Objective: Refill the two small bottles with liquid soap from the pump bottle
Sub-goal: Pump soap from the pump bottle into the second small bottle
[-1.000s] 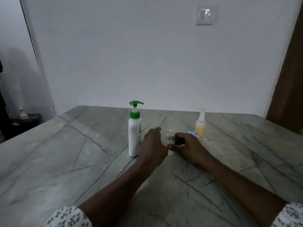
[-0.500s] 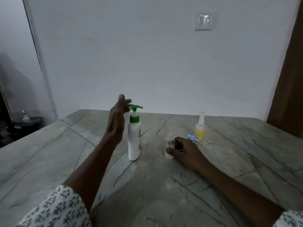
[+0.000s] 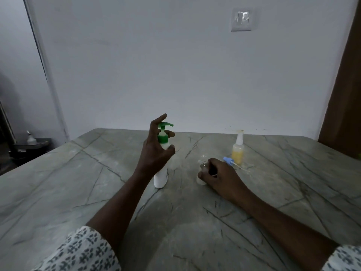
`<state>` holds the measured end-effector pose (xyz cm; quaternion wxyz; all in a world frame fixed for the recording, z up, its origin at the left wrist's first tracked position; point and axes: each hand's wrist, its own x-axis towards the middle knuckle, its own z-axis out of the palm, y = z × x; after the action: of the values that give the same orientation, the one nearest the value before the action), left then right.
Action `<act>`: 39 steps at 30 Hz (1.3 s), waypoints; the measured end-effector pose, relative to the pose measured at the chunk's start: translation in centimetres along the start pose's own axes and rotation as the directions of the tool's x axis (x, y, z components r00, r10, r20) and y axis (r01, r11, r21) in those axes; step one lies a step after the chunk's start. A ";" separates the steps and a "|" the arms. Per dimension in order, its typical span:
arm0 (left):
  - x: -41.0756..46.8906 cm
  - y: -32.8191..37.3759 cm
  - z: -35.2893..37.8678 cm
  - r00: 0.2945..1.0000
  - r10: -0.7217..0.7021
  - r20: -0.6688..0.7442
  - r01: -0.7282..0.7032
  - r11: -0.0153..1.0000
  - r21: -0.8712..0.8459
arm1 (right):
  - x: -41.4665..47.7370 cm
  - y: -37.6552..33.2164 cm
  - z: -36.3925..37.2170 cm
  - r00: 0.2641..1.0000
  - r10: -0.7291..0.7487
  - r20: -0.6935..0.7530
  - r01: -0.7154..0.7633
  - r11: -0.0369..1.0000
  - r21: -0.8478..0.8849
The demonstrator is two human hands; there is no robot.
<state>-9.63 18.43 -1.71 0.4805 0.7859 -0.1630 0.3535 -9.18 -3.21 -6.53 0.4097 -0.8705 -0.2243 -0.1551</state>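
Hovering over pump: left grip [image 3: 154,153] spread around neck of pump bottle [image 3: 161,178], upright on bench [image 3: 78,182], grasp unclear | right grip [image 3: 220,177] clasped clear bottle [image 3: 201,169], seemingly empty | blue cap [image 3: 228,160] lay just behind | yellow bottle [image 3: 237,153] part-full | filling judged not begun.

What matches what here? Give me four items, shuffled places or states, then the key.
Items:
1 pump bottle
2 clear small bottle
3 yellow-filled bottle
4 blue cap

Places or states:
A lying on the table
B held by the right hand
C standing untouched, rightmost
D green top, partly behind the left hand

Pairs: 1-D, 2-B, 3-C, 4-A
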 end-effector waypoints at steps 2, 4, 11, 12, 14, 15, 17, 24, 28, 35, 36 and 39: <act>-0.2 0.0 -0.1 1.000 -0.017 -0.012 0.017 1.000 0.002 | 0.3 -0.9 -0.3 0.998 -0.032 -0.060 0.035 0.998 0.053; -0.3 -0.1 -0.1 0.999 -0.017 -0.027 0.017 1.000 0.019 | 0.6 -2.7 -0.6 0.991 -0.104 -0.081 0.111 0.989 0.093; -0.5 -0.9 0.1 0.997 0.064 -0.036 -0.065 0.998 -0.011 | 2.9 -9.0 -1.0 0.959 -0.266 -0.103 0.285 0.891 0.353; -0.6 -0.9 0.2 0.997 0.071 -0.030 -0.072 0.997 -0.016 | 3.3 -9.5 -1.0 0.957 -0.272 -0.103 0.290 0.877 0.382; -0.5 -1.0 0.4 0.997 0.068 -0.027 -0.068 0.998 -0.013 | 4.1 -10.3 -1.1 0.954 -0.277 -0.113 0.299 0.869 0.393; -0.5 -1.0 0.4 0.997 0.066 -0.029 -0.067 0.998 -0.015 | 4.5 -10.5 -1.1 0.955 -0.268 -0.125 0.296 0.875 0.383; -0.4 -1.1 0.4 0.998 0.060 -0.033 -0.061 0.998 -0.017 | 5.1 -10.8 -1.1 0.960 -0.239 -0.145 0.276 0.886 0.373; -0.4 -1.2 0.4 0.998 0.048 -0.035 -0.048 0.999 0.001 | 5.7 -10.9 -0.8 0.970 -0.161 -0.182 0.219 0.904 0.367; -0.3 -0.9 0.7 0.996 0.086 -0.003 -0.086 0.996 0.022 | 5.4 -10.4 -1.6 0.969 -0.148 -0.196 0.208 0.919 0.335; 0.0 -0.9 0.2 0.980 0.145 0.132 -0.166 0.973 0.163 | 2.7 -4.2 -2.2 0.973 -0.139 -0.185 0.116 0.985 -0.128; 0.0 -0.9 0.2 0.975 0.159 0.157 -0.183 0.971 0.151 | 2.5 -3.6 -2.1 0.977 -0.119 -0.174 0.095 0.986 -0.140; 0.0 -0.8 0.6 0.960 0.204 0.192 -0.226 0.969 0.098 | 2.4 -3.2 -2.2 0.980 -0.095 -0.176 0.074 0.990 -0.122</act>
<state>-8.96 18.27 -2.40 0.3748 0.8193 -0.2691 0.3403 -8.92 -2.51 -2.05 0.3708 -0.8646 -0.2135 -0.2635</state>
